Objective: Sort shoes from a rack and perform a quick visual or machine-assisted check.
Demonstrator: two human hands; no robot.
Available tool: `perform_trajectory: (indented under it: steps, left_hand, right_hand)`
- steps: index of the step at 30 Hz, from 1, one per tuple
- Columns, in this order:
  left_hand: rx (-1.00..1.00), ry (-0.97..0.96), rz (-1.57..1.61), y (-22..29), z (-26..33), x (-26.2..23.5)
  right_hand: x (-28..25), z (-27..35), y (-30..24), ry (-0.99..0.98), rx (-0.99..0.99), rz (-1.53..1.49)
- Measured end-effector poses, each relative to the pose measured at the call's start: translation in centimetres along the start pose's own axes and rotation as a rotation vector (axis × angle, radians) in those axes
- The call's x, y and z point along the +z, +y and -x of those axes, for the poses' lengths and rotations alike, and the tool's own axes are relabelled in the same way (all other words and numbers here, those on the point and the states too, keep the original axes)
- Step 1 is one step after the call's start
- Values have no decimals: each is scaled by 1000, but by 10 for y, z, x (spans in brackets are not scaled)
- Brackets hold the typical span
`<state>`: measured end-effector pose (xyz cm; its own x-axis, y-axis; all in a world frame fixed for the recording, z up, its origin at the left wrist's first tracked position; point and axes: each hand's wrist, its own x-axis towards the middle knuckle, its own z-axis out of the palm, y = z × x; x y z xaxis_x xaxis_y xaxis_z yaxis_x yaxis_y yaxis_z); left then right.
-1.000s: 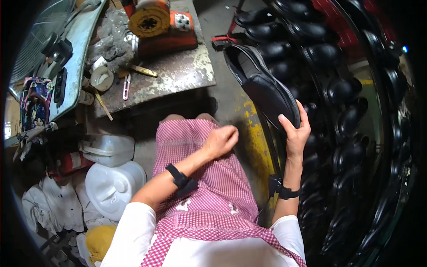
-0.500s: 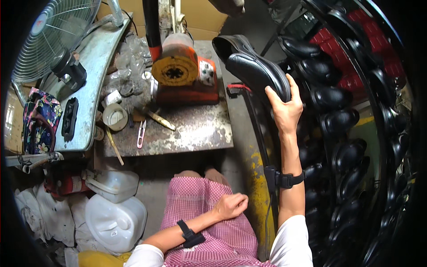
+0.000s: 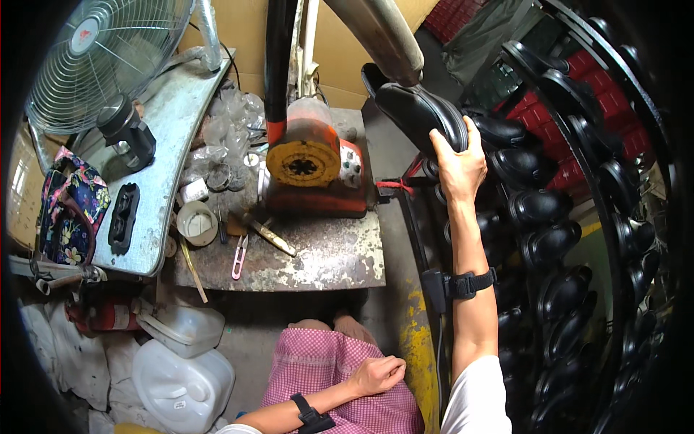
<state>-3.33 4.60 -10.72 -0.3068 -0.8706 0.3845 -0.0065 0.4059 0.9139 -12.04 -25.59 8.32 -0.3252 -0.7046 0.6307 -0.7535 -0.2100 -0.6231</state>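
Observation:
A black leather shoe (image 3: 417, 119) is held out at arm's length to the front right, my right hand (image 3: 463, 166) gripping it by the toe. A grey metal pipe (image 3: 383, 40) comes down from above, its lower end at the shoe's upper and hiding part of it; I cannot tell whether they touch. Back on the checked pink apron (image 3: 318, 362) over my lap rests my left hand (image 3: 377, 375), its fingers curled and nothing visible in them.
Racks of black shoes (image 3: 538, 206) stand close on the right. Ahead, a worn metal table (image 3: 336, 264) bears an orange machine (image 3: 311, 163), pink thread snips (image 3: 240, 257) and a round cup (image 3: 196, 222). A fan (image 3: 87, 65) stands far left, white plastic containers (image 3: 184, 383) lower left.
My right hand has carried the shoe forward to the pipe's lower end. The view has tilted up, so the table sits lower and more of the pipe shows. My left hand stays on my lap.

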Motion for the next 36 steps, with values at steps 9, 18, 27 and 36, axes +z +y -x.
perform_trajectory:
  steps: [9, 18, 27, 36]
  left_hand:
    - [22, 17, -13, 0, 2, 1]
    - [32, 23, -15, 4, 1, 1]
    - [27, 47, -1, 3, 2, -1]
    - [17, 38, -27, 2, 3, 0]
  right_hand:
    - [-7, -3, -14, 16, -1, 51]
    - [26, -9, 58, 123, 31, -278]
    - [-4, 11, 35, -244, 1177, -1271]
    - [13, -9, 18, -289, 1165, -1406]
